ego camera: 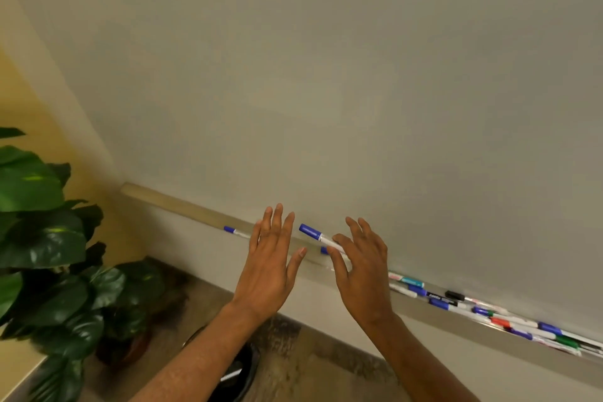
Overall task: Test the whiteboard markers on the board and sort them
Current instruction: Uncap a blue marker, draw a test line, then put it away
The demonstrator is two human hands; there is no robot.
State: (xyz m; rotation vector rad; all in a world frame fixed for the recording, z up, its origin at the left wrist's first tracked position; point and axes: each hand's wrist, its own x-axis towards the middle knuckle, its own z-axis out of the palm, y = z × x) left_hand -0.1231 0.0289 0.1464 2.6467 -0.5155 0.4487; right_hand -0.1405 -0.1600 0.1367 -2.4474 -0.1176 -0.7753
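Note:
The whiteboard (326,75) fills the upper view, its marker tray (182,204) running down to the right. My right hand (362,268) pinches a blue-capped white marker (310,232) between thumb and fingers, cap pointing up-left, just above the tray. My left hand (270,258) hovers beside it with straight, spread fingers and holds nothing. One blue-capped marker (233,230) lies alone on the tray left of my hands. Another blue cap (323,250) peeks out behind my right thumb. Several mixed-colour markers (489,313) are heaped on the tray's right part.
A large leafy plant (49,238) stands at the left against a yellow wall. A dark round bin (238,369) sits on the floor below my left forearm. The board surface carries no marks.

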